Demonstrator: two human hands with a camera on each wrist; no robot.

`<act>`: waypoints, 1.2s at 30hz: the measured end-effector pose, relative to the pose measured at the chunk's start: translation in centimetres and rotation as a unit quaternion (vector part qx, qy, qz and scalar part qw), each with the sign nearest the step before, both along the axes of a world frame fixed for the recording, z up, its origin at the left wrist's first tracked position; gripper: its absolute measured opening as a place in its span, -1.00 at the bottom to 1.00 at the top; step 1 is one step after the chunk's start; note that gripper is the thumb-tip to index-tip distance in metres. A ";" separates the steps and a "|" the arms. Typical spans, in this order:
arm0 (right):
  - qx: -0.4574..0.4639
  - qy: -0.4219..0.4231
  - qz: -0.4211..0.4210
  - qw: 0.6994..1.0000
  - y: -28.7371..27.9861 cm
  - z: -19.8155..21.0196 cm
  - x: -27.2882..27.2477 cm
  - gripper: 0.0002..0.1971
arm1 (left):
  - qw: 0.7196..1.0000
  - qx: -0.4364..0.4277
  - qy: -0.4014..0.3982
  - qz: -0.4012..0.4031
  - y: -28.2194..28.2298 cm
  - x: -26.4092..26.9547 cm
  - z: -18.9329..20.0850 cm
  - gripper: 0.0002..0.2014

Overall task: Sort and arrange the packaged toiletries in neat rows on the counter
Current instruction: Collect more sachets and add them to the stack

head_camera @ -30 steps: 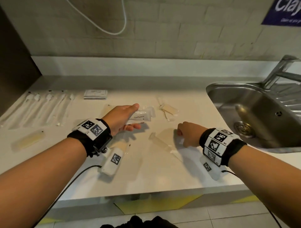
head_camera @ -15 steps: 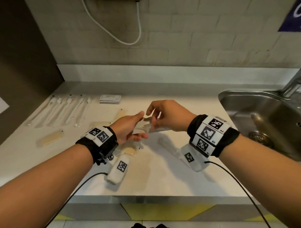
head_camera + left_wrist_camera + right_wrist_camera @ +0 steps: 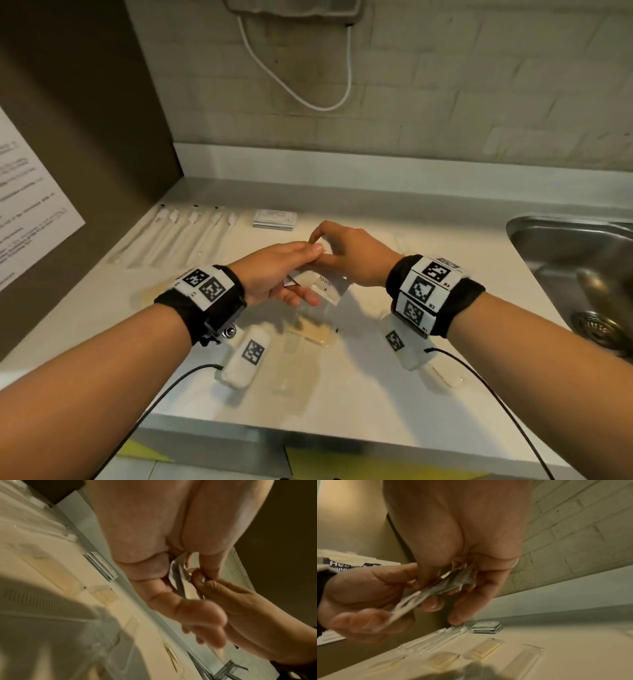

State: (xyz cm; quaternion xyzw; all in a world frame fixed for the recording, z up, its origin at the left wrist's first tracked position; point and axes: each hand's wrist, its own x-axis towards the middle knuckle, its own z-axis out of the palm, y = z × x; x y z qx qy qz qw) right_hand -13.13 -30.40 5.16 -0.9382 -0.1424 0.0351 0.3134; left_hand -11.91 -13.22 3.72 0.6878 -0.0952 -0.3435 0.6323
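Note:
My left hand holds a small bundle of clear toothpaste packets above the middle of the counter, thumb on top and fingers curled beneath. From the right, my right hand pinches the far end of the same packets. In the left wrist view the packets sit edge-on between both hands' fingertips. The right wrist view shows the packets fanned slightly, with the left hand under them. How many packets are in the bundle cannot be told.
A row of wrapped toothbrushes lies at the back left, next to a stack of square sachets. Beige comb packets and a clear packet lie under the hands. The steel sink is at the right.
My right hand left the clear packet on the counter and came up to the left hand's toothpaste packets, pinching them. Both hands now sit farther back, and the view has tilted up.

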 end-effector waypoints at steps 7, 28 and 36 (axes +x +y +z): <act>0.047 0.079 0.020 0.996 4.0 0.8 3.5 -0.74 | 1.000 -0.015 -0.007 0.011 3.8 2.7 1.2 -0.61; -0.158 -0.016 0.069 0.985 8.8 1.1 8.4 -0.63 | 0.982 0.164 -0.085 0.042 8.2 7.9 1.7 -0.76; -0.120 0.070 0.019 0.990 8.8 -0.3 9.6 -0.55 | 0.922 0.271 -0.261 -0.089 8.7 9.2 1.8 -0.39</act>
